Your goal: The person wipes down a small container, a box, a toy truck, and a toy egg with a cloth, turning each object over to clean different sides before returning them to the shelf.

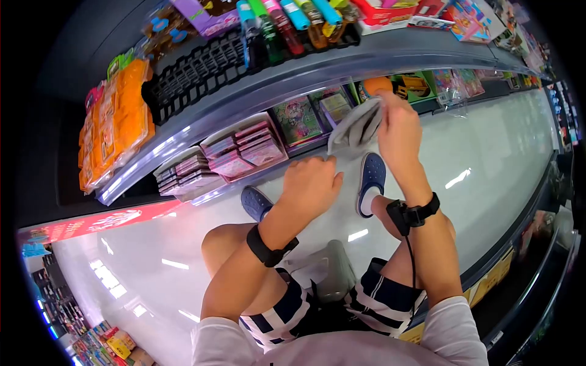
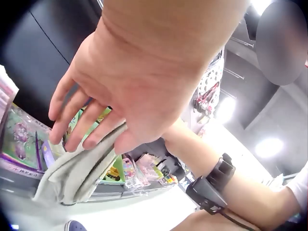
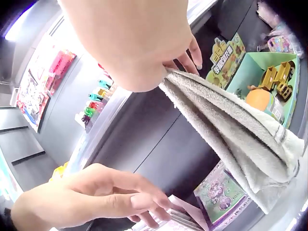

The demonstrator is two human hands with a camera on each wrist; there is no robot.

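From my right hand [image 1: 400, 133], raised at the front of the lower shelf, hangs a folded grey towel [image 1: 356, 128]; the hand grips it at its upper corner. In the right wrist view the towel [image 3: 236, 132] drops in long pleats in front of a green display box [image 3: 269, 60] holding yellow toy trucks [image 3: 276, 77] and an orange-topped container [image 3: 260, 100]. My left hand [image 1: 310, 186] is in the air left of the towel, its fingers loosely bent and nothing in them. Behind it stand boxes of pink packets [image 1: 250, 149] and a purple-edged box with a cartoon picture [image 1: 298, 121].
Above, a dark shelf edge [image 1: 244, 97] juts out, carrying coloured bottles [image 1: 287, 27], a black rack [image 1: 195, 67] and orange packs [image 1: 116, 128]. I sit low on a grey stool [image 1: 336, 268], feet in blue clogs [image 1: 371, 177] on the white floor. Another shelf unit [image 1: 531, 268] stands at the right.
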